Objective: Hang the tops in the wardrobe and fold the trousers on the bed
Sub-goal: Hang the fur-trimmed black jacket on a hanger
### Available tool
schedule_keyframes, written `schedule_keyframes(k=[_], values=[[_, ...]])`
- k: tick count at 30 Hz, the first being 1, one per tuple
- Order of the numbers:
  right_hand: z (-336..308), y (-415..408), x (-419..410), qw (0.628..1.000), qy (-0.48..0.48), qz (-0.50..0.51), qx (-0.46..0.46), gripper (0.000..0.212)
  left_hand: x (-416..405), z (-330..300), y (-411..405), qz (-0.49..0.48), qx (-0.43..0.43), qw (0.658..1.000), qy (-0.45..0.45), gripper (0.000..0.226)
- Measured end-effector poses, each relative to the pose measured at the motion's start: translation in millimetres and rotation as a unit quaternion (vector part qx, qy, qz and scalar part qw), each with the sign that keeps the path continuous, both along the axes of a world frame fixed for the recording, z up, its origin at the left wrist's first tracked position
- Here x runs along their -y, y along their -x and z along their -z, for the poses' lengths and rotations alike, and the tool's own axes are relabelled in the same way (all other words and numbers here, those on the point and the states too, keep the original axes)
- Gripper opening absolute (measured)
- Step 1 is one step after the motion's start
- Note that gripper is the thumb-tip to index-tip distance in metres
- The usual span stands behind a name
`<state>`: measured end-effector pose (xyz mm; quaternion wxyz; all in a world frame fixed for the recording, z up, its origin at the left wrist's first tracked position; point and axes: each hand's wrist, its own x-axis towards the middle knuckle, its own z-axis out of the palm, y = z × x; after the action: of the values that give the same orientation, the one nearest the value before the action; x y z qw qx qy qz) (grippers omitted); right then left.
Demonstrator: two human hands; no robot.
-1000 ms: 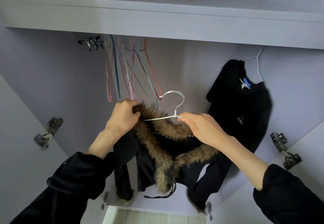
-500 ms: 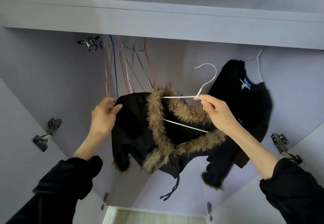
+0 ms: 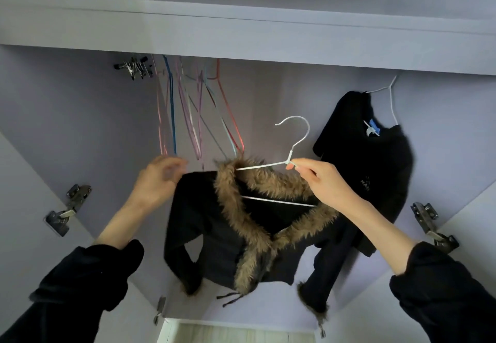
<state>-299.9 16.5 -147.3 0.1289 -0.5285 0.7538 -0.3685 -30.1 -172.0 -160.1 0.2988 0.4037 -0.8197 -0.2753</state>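
Observation:
A black jacket (image 3: pixel 206 230) with a brown fur collar (image 3: pixel 241 208) hangs on a white wire hanger (image 3: pixel 296 138) inside the open wardrobe. My right hand (image 3: pixel 322 181) pinches the hanger at its neck, just below the hook, and holds the jacket up. Blurred by motion, my left hand (image 3: pixel 158 179) hovers beside the jacket's left shoulder with loose fingers and grips nothing. The hanger's hook is free in the air, below the top shelf (image 3: pixel 241 34).
Several empty coloured hangers (image 3: pixel 198 112) dangle at the upper left beside a bunch of metal clips (image 3: pixel 134 67). A black top (image 3: pixel 375 171) on a white hanger (image 3: pixel 390 95) fills the right side. Door hinges (image 3: pixel 67 208) (image 3: pixel 429 224) stick out at both sides.
My right hand lifted the hanger and jacket upward and to the right. My left hand let go of the jacket's shoulder and drew slightly away.

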Motion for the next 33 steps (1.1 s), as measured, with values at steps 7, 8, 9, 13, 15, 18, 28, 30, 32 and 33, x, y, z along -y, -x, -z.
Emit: schedule_keyframes(k=[7,8,9,13,15,18,28,30,32,33], values=[[-10,-15,5,0.999,0.013,-0.039,0.000,0.026,-34,1,34,0.153,0.065,0.981,0.099,0.027],[-12,-15,4,0.999,0.016,-0.037,0.020,0.026,-36,0,36,0.140,0.054,0.982,0.116,0.023],[-13,-15,2,0.998,0.015,-0.039,0.038,0.026,-37,-2,38,0.134,0.041,0.981,0.132,0.019],[-19,-10,-5,0.999,0.018,-0.017,0.044,0.028,-34,-8,35,0.118,0.024,0.980,0.155,0.016],[-19,2,-14,1.000,0.023,0.010,0.007,0.029,-31,-7,32,0.103,0.023,0.986,0.128,0.016],[-10,15,-31,1.000,-0.017,0.010,0.004,0.027,-31,1,30,0.093,0.020,0.992,0.079,0.015],[-2,31,-48,0.999,-0.039,0.004,0.009,0.018,-54,20,85,0.152,0.015,0.987,0.045,0.014],[0,43,-59,0.998,-0.051,0.042,0.016,0.017,-60,16,101,0.168,0.034,0.982,0.080,0.019],[3,58,-68,0.994,-0.051,0.086,0.050,0.019,-67,8,116,0.192,0.051,0.971,0.136,0.024],[5,63,-70,0.990,-0.047,0.108,0.073,0.021,-70,2,122,0.200,0.055,0.963,0.174,0.025]])
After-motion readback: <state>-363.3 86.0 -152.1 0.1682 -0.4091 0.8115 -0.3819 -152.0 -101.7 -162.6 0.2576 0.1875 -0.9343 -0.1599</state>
